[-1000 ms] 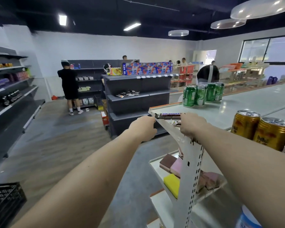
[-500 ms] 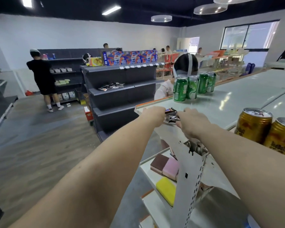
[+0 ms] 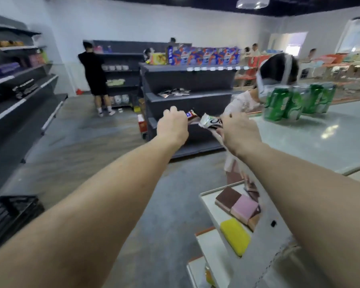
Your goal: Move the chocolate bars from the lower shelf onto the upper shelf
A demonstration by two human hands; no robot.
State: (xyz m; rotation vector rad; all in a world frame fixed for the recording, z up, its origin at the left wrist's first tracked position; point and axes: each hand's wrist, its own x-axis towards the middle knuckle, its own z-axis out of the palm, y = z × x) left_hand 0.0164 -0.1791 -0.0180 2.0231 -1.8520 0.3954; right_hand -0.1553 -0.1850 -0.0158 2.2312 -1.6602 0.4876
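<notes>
A pale upper shelf point(image 3: 320, 140) is stretching away on the right, with green cans point(image 3: 295, 104) standing at its far edge. Below it, a lower shelf point(image 3: 211, 199) is carrying brown, pink and yellow packs point(image 3: 235, 235). Both arms are reaching forward past the shelf's near corner. The left hand point(image 3: 172, 126) is curling around a brown chocolate bar point(image 3: 191, 115), holding it in the air. The right hand point(image 3: 240, 133) is gripping a white-and-black bar point(image 3: 211, 124) just beside it, at the shelf's corner.
</notes>
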